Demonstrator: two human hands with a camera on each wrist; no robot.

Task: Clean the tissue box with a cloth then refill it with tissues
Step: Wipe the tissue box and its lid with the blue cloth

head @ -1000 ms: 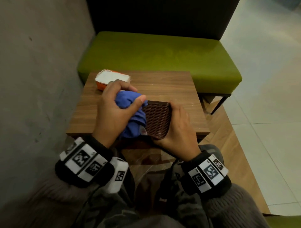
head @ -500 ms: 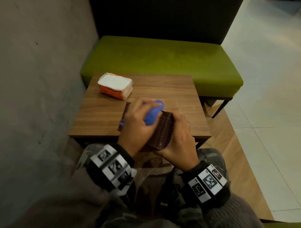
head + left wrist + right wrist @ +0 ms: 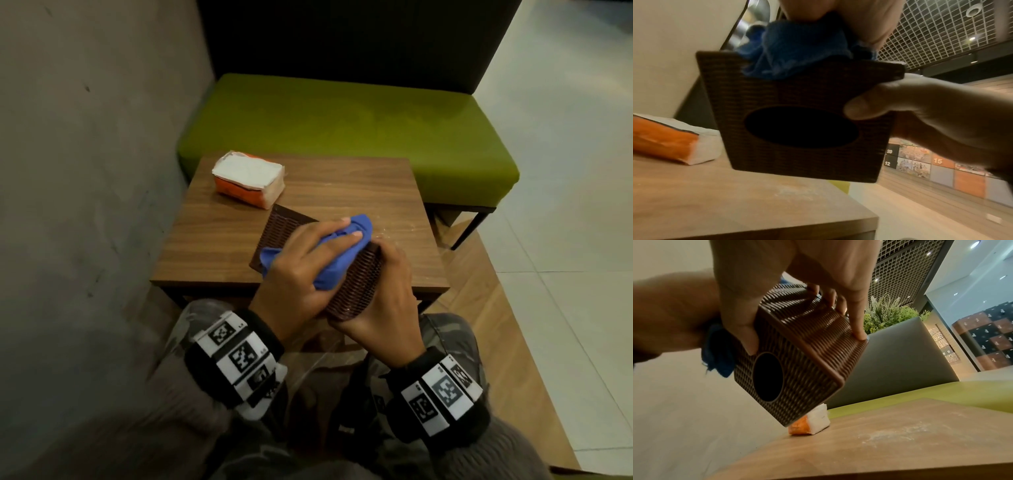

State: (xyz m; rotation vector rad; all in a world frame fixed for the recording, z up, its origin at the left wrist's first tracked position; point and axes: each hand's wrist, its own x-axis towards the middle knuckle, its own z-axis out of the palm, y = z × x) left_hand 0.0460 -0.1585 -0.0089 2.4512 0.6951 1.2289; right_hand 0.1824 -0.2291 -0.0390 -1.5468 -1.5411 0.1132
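Observation:
A dark brown woven tissue box [image 3: 361, 284] is held tilted just above the table's near edge, its oval opening [image 3: 801, 126] dark inside. My right hand [image 3: 380, 308] grips the box from the right, thumb on the opening face [image 3: 748, 340] and fingers over the far side. A bunched blue cloth [image 3: 337, 255] is pressed onto the box's upper face by my left hand [image 3: 310, 263], which grips it. An orange and white tissue pack [image 3: 248, 178] lies at the table's far left. A flat brown woven panel [image 3: 284, 224] lies on the table behind my left hand.
The small wooden table [image 3: 359, 185] stands against a grey wall [image 3: 85, 205] on the left. A green bench [image 3: 342, 120] with a dark backrest is behind it. Pale dust marks the tabletop [image 3: 900, 433] on the right. Tiled floor [image 3: 565, 240] lies to the right.
My left hand has carried the cloth from the box's left side up onto its upper face and toward the far end. The right hand keeps its hold on the box.

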